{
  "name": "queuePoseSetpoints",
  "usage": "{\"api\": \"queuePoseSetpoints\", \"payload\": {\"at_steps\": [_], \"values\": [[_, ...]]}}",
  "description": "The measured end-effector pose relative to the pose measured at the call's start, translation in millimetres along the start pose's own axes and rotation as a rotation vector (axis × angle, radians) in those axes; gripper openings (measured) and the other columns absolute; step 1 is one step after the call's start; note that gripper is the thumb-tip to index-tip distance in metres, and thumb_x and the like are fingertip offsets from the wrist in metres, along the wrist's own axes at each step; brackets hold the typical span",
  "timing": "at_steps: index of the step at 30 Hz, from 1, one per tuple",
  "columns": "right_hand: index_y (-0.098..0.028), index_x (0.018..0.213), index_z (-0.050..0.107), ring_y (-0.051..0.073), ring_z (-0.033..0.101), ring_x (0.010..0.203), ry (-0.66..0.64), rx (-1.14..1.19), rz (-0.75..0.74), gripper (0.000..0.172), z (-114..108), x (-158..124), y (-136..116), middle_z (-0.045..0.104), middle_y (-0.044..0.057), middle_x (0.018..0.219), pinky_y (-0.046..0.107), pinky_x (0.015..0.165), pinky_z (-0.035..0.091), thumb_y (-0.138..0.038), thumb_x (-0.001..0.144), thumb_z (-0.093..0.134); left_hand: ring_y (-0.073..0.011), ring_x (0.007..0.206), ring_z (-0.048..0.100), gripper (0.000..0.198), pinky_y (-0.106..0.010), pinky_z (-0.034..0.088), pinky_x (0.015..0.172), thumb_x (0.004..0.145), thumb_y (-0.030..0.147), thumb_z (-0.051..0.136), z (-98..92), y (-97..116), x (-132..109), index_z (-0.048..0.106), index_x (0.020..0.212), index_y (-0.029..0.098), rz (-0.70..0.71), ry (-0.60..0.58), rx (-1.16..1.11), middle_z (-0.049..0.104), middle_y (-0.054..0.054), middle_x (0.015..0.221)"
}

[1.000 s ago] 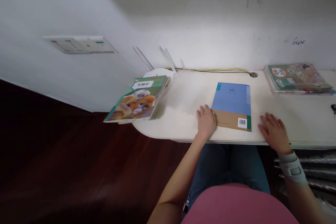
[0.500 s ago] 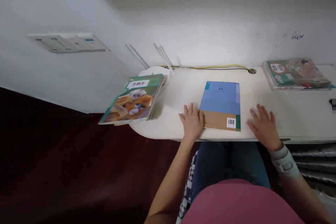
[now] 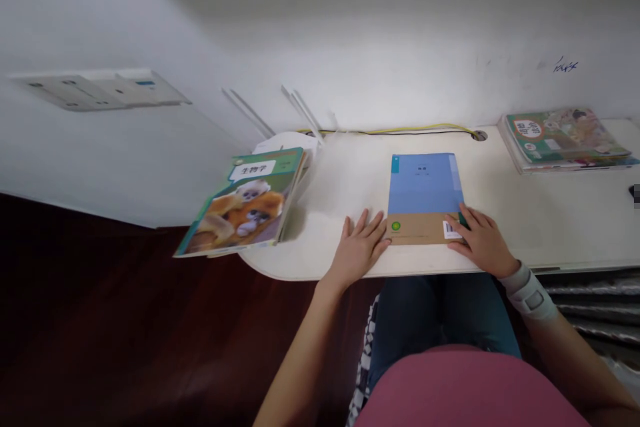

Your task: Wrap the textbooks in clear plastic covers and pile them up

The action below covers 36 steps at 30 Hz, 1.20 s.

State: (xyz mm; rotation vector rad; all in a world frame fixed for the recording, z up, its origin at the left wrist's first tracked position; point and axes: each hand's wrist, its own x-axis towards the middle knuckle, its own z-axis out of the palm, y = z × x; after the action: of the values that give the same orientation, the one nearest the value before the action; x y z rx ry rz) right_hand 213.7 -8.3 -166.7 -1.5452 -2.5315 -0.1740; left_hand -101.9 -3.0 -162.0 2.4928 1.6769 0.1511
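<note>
A blue and brown book (image 3: 425, 190) lies flat on the white desk (image 3: 345, 180), its barcode side up. My left hand (image 3: 357, 247) rests flat on the desk at the book's lower left edge, fingers spread, the thumb at the book's corner. Over the lower right edge lies my right hand (image 3: 480, 237), open, its fingertips on the cover and partly hiding the barcode. Neither hand grips the book.
A stack of books (image 3: 245, 207) with monkeys on its top cover overhangs the desk's left end, beside a white device with antennas (image 3: 303, 110). Another book stack (image 3: 565, 140) lies at the back right. Cables (image 3: 400, 130) run along the wall to a desk hole.
My right hand has moved left from the bare desk onto the book's right edge. The book now lies straighter. My left hand has slid off its corner slightly, with fingers more spread.
</note>
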Motion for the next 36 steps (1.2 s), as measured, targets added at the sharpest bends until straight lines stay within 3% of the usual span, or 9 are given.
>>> {"api": "queuePoseSetpoints", "payload": {"at_steps": [6, 8, 11, 14, 19, 24, 28, 31, 36], "values": [[-0.026, 0.138, 0.048, 0.028, 0.043, 0.129, 0.024, 0.050, 0.000, 0.054, 3.6, -2.3, 1.8, 0.041, 0.014, 0.146, 0.043, 0.103, 0.033, -0.050, 0.089, 0.049, -0.0308, 0.141, 0.027, 0.045, -0.060, 0.021, 0.110, 0.094, 0.041, 0.041, 2.8, -14.1, -5.9, 0.049, 0.136, 0.026, -0.029, 0.086, -0.036, 0.053, -0.006, 0.138], [-0.027, 0.138, 0.048, 0.029, 0.043, 0.129, 0.025, 0.057, -0.004, 0.054, 4.3, -2.6, 2.7, 0.041, 0.015, 0.146, 0.043, 0.103, 0.034, -0.050, 0.089, 0.049, -0.0304, 0.138, 0.034, 0.040, -0.059, 0.023, 0.110, 0.094, 0.033, 0.041, 5.3, -17.1, -12.3, 0.055, 0.130, 0.023, -0.090, 0.204, -0.070, 0.064, -0.008, 0.124], [-0.027, 0.137, 0.049, 0.030, 0.042, 0.130, 0.028, 0.057, -0.016, 0.054, 5.7, -2.9, 3.4, 0.041, 0.016, 0.146, 0.044, 0.103, 0.034, -0.051, 0.089, 0.049, -0.0261, 0.121, 0.053, 0.040, -0.050, 0.036, 0.104, 0.092, 0.021, 0.036, 7.4, -12.7, -19.3, 0.055, 0.127, 0.016, -0.268, 0.489, -0.172, 0.071, -0.011, 0.105], [-0.026, 0.136, 0.051, 0.030, 0.043, 0.129, 0.034, 0.056, -0.021, 0.053, 6.3, -2.9, 3.5, 0.040, 0.016, 0.147, 0.045, 0.104, 0.033, -0.051, 0.089, 0.049, -0.0230, 0.099, 0.063, 0.043, -0.042, 0.048, 0.090, 0.093, 0.028, 0.039, 4.3, 2.9, -13.9, 0.047, 0.132, 0.013, -0.423, 0.639, -0.268, 0.069, -0.013, 0.105], [-0.026, 0.136, 0.051, 0.031, 0.041, 0.130, 0.032, 0.049, -0.021, 0.054, 3.8, -2.5, 2.2, 0.041, 0.016, 0.146, 0.045, 0.104, 0.033, -0.052, 0.089, 0.048, -0.0303, 0.103, 0.060, 0.068, -0.045, 0.049, 0.088, 0.083, 0.041, 0.059, -1.2, 31.2, 17.9, 0.040, 0.136, 0.004, -0.332, 0.359, -0.212, 0.060, -0.023, 0.118], [-0.029, 0.139, 0.046, 0.032, 0.039, 0.132, 0.013, 0.033, -0.049, 0.053, 3.5, -2.7, 1.3, 0.039, 0.014, 0.149, 0.048, 0.103, 0.033, -0.050, 0.090, 0.047, -0.0296, 0.105, 0.060, 0.054, -0.044, 0.047, 0.090, 0.086, 0.017, 0.046, -1.0, 35.1, 32.5, 0.038, 0.138, 0.002, -0.386, 0.266, -0.227, 0.061, -0.023, 0.116], [-0.030, 0.140, 0.045, 0.033, 0.038, 0.133, 0.017, 0.024, -0.066, 0.052, 4.3, -2.7, 1.3, 0.038, 0.014, 0.149, 0.050, 0.103, 0.032, -0.049, 0.091, 0.046, -0.0248, 0.098, 0.064, 0.052, -0.040, 0.048, 0.090, 0.089, 0.025, 0.049, -7.2, 33.1, 32.6, 0.040, 0.138, 0.009, -0.433, 0.221, -0.477, 0.066, -0.017, 0.112], [-0.029, 0.139, 0.046, 0.033, 0.038, 0.133, 0.018, 0.027, -0.074, 0.051, 3.3, -2.4, 0.6, 0.038, 0.015, 0.149, 0.051, 0.103, 0.032, -0.049, 0.092, 0.045, -0.0249, 0.097, 0.064, 0.071, -0.040, 0.047, 0.090, 0.081, 0.037, 0.064, -12.1, 32.5, 36.7, 0.037, 0.140, 0.010, -0.488, 0.180, -0.667, 0.064, -0.017, 0.116], [-0.030, 0.140, 0.046, 0.034, 0.039, 0.132, 0.028, 0.030, -0.066, 0.051, 2.6, -2.4, -1.2, 0.038, 0.015, 0.149, 0.051, 0.102, 0.031, -0.049, 0.092, 0.044, -0.0220, 0.095, 0.064, 0.094, -0.035, 0.049, 0.085, 0.068, 0.034, 0.077, -15.2, 35.0, 44.8, 0.028, 0.145, 0.012, -0.526, 0.163, -1.112, 0.062, -0.017, 0.118]]}}
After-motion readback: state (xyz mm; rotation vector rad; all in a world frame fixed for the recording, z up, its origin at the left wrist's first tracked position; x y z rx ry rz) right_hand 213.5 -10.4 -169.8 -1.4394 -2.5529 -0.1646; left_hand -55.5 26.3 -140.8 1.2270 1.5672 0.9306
